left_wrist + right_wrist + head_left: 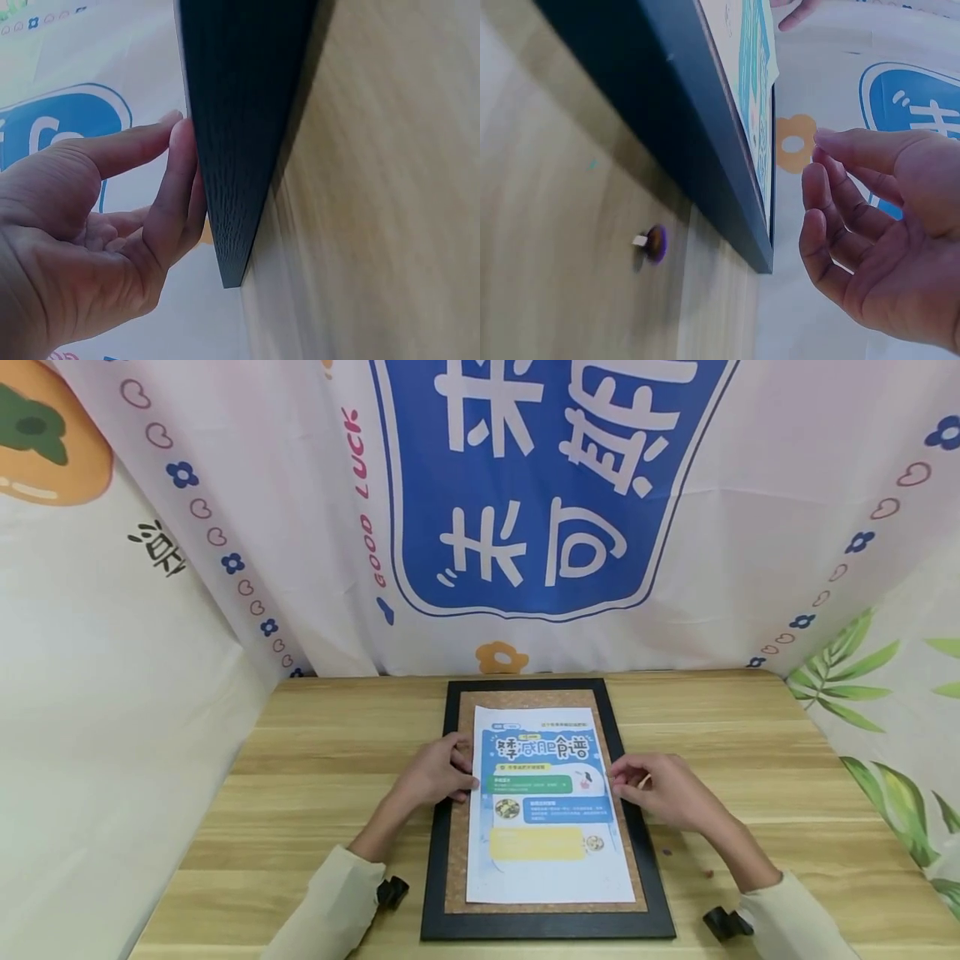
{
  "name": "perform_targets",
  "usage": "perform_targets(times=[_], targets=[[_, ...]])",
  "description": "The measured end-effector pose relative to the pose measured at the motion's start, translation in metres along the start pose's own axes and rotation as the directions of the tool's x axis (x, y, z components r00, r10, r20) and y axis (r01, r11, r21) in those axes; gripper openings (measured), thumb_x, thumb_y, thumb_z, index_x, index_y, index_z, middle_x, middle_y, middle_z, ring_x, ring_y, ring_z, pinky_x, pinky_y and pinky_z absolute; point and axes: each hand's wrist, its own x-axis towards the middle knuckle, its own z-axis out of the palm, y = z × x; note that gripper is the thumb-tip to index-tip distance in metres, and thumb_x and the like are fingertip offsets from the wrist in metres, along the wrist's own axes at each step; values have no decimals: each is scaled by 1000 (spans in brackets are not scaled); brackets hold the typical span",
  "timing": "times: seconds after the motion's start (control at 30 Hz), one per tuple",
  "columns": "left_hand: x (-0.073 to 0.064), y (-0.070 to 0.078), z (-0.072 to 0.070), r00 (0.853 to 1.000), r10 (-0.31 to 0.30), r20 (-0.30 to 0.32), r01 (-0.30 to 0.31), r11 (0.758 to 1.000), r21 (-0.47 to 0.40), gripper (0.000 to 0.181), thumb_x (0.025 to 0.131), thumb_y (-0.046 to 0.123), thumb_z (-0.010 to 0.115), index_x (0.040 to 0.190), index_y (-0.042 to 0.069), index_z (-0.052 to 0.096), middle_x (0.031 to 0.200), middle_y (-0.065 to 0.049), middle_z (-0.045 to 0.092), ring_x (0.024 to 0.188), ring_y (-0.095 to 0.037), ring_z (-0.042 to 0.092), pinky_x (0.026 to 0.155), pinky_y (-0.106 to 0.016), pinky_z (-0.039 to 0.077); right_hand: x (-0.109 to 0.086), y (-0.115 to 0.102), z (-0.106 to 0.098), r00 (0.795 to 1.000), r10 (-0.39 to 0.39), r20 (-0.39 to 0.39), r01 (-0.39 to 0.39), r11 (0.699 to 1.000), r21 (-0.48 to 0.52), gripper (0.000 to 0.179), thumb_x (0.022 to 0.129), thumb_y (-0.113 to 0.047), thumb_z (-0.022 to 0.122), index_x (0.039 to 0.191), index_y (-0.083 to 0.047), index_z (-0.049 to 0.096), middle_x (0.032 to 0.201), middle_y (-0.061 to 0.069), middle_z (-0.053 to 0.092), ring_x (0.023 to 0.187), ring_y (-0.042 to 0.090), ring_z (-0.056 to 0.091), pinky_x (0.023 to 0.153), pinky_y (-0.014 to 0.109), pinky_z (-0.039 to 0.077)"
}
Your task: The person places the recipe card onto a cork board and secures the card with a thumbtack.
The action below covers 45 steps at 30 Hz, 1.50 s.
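A printed sheet of paper (551,877) lies over a cork board (457,893) in a black frame (547,928). My left hand (438,770) is at the sheet's left edge, its thumb and finger pinching there. In the left wrist view the left hand (112,217) has its fingertips close against the frame's edge. My right hand (663,785) is at the sheet's right edge. The right wrist view shows the right hand (877,217) with thumb and index tips together, other fingers loosely curled; I cannot tell whether something small sits between them.
A purple push pin (656,244) lies on the wooden table (322,827) to the right of the frame, and a small reddish piece (709,874) is near it. Behind the table's far edge hangs a printed curtain (330,610). Black wrist devices (727,925) sit by both sleeves.
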Motion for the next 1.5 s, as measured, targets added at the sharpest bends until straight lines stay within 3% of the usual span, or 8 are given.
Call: perform_targets(times=[0.27, 0.57, 0.9, 1.5], targets=[[-1, 2, 5, 998, 53, -32, -50, 996, 72, 75, 89, -5, 82, 156, 0, 49, 99, -11, 70, 65, -17, 71, 59, -30, 62, 29, -12, 7, 997, -72, 40, 72, 997, 8, 14, 99, -9, 75, 113, -6, 79, 90, -5, 72, 78, 9, 59, 69, 23, 52], [-3, 1, 9, 997, 67, -49, -62, 993, 96, 72, 87, -6, 82, 153, 1, 53, 99, -11, 66, 65, -16, 70, 58, -29, 61, 62, -21, 15, 994, -67, 86, 64, 997, 34, 16, 100, -10, 76, 115, -8, 79, 92, -3, 71, 83, 13, 60, 72, 23, 52], [-4, 2, 10, 993, 96, -65, -87, 988, 127, 70, 87, -7, 83, 151, 0, 56, 95, -10, 64, 62, -16, 69, 56, -30, 61, 88, -23, 22, 987, -142, 73, 134, 986, 100, 18, 99, -11, 77, 116, -7, 80, 95, -3, 74, 86, 13, 63, 80, 25, 54], [-3, 0, 12, 991, 118, -58, -110, 985, 129, 67, 86, -10, 81, 148, -3, 57, 97, -11, 63, 64, -15, 68, 57, -28, 60, 125, -20, 34, 983, -135, 121, 115, 980, 161, 18, 101, -14, 76, 118, -13, 80, 101, -3, 76, 92, 17, 65, 87, 31, 54]])
